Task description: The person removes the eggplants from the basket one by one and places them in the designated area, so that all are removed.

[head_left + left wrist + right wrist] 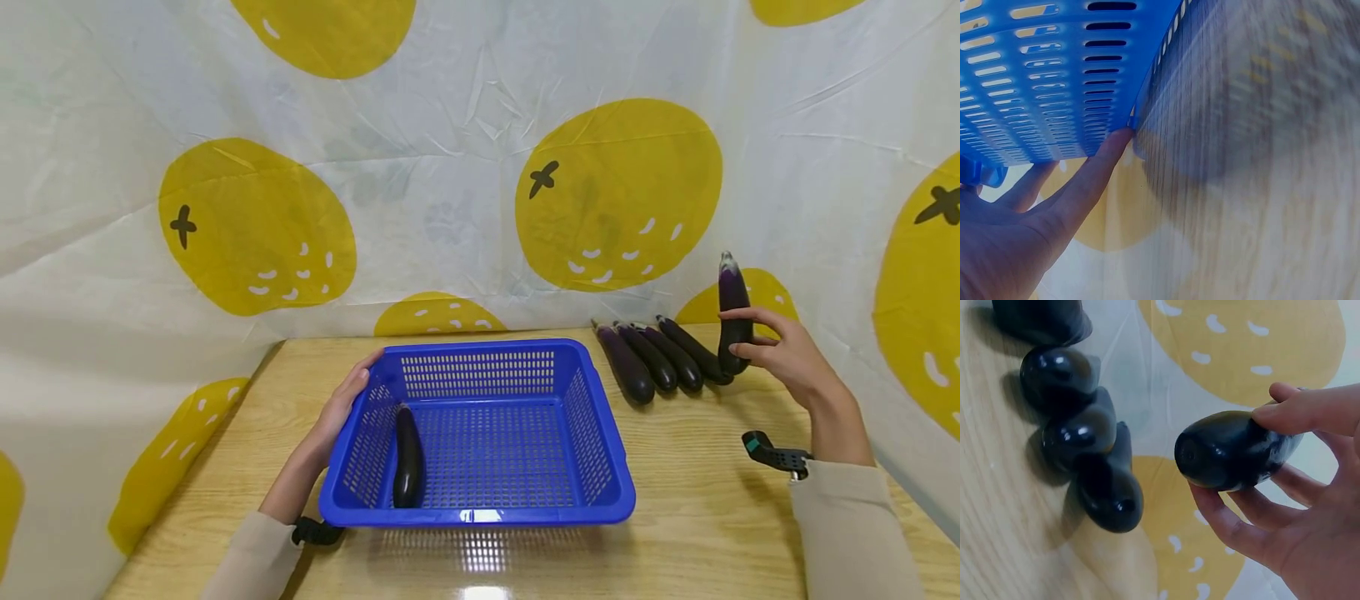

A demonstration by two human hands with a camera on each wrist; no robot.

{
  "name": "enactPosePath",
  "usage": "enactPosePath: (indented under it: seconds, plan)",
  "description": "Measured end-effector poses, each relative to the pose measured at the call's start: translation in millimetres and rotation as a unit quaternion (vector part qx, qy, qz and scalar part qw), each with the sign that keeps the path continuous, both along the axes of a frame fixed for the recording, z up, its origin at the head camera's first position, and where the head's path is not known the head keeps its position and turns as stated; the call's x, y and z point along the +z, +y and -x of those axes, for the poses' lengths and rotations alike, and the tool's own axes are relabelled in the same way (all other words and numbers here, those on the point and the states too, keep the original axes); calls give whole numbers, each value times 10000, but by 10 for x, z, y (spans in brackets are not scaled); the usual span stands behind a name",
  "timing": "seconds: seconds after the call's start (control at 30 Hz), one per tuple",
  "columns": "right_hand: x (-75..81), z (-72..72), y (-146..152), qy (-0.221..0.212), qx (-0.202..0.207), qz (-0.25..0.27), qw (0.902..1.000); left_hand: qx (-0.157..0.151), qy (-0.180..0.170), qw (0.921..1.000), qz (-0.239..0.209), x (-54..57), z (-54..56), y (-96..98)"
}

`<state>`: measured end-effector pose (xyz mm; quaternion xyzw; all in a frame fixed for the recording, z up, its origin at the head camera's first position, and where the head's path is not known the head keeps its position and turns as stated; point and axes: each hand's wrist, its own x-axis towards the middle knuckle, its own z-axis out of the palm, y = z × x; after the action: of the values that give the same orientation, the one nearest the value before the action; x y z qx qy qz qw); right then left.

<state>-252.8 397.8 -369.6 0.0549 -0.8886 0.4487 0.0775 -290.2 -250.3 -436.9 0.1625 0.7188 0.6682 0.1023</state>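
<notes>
A pale, creased cloth (435, 225) printed with large yellow fruits (622, 200), detailed with dark crosses and white flecks, hangs behind and along both sides of a light wood-grain table (690, 500), its glossy near surface catching a bright reflection (483, 592).

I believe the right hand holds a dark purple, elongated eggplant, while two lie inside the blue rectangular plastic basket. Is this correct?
Not two: the head view shows one eggplant inside the basket. The right hand does hold another eggplant.

Right hand (793, 357) raised, pinching; left hand (341, 410) seemingly straight-fingered.
</notes>
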Motion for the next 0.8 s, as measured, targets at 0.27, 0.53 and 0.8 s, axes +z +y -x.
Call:
enactPosePath:
  seconds: [0.27, 0.53, 0.8]
  plan:
    - [-39, -14, 93, -85, -332, -139, 9993, -59, -20, 9999, -80, 3, 4, 14]
    - [-117, 17, 137, 83, -824, -513, 9952, -17, -61, 10000, -44, -18, 6, -14]
    - [-272, 75, 248, 114, -1290, -483, 9904, -54, -22, 9999, -92, -9, 16, 3]
